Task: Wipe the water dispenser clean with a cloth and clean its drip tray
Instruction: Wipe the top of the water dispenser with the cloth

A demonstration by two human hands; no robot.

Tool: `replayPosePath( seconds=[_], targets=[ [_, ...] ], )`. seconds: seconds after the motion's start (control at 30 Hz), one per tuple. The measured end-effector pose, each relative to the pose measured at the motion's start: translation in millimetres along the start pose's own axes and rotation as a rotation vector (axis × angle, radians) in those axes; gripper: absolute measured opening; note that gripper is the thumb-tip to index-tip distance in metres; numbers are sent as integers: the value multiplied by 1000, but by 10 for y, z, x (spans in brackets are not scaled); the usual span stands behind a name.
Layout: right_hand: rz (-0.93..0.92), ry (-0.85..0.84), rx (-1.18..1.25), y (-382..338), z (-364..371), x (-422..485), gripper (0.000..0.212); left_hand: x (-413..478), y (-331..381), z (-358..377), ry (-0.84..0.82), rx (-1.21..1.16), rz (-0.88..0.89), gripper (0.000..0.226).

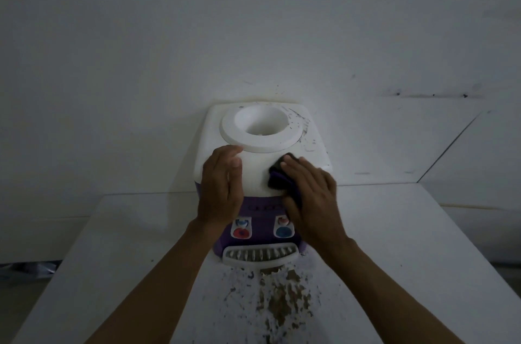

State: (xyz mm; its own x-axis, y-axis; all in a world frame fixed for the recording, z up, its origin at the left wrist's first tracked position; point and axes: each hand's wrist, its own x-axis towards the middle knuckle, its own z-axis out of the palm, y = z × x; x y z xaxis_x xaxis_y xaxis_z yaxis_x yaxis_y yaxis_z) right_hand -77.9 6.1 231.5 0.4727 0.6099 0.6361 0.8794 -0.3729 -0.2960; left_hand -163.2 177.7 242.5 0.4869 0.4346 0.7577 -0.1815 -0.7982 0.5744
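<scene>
Water dispenser [255,171] upright on white counter [112,259], back against wall [141,33]. White top, purple front.

Left grip [221,188] released: laid flat on left side of the top, fingers straight, tips just beside bottle collar [234,140], holding nothing.

Right grip [310,197] also unclenched: flat palm and straight fingers pressing dark cloth [277,174] onto right-front area of the top, near the front edge. Cloth mostly under the hand, only left and far edges visible.

Dark specks [301,123] on the top, right of collar, beyond cloth. Red tap [241,233] left, blue tap [282,231] right, below the wrists.

Drip tray [260,254] white, slotted, seated at dispenser base, touching counter. Brown-black dirt [282,295] scattered on counter just in front of tray, between the forearms. Dim light; tray contents not discernible.
</scene>
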Motion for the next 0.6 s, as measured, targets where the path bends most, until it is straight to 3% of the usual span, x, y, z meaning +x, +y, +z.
replayPosePath(
  seconds=[0.1, 0.3, 0.47, 0.6],
  targets=[
    [127, 85, 30, 134, -128, 3, 49, 45, 15, -21, -28, 93, 16, 50],
    [-34, -71, 61, 99, -139, 172, 47, 134, 145, 157, -113, 237, 173, 37],
    [204, 18, 15, 290, -229, 205, 52, 187, 113, 199, -115, 227, 147, 29],
    [54, -40, 64, 118, -195, 149, 49, 202, 134, 198, -50, 202, 103, 28]
  ],
)
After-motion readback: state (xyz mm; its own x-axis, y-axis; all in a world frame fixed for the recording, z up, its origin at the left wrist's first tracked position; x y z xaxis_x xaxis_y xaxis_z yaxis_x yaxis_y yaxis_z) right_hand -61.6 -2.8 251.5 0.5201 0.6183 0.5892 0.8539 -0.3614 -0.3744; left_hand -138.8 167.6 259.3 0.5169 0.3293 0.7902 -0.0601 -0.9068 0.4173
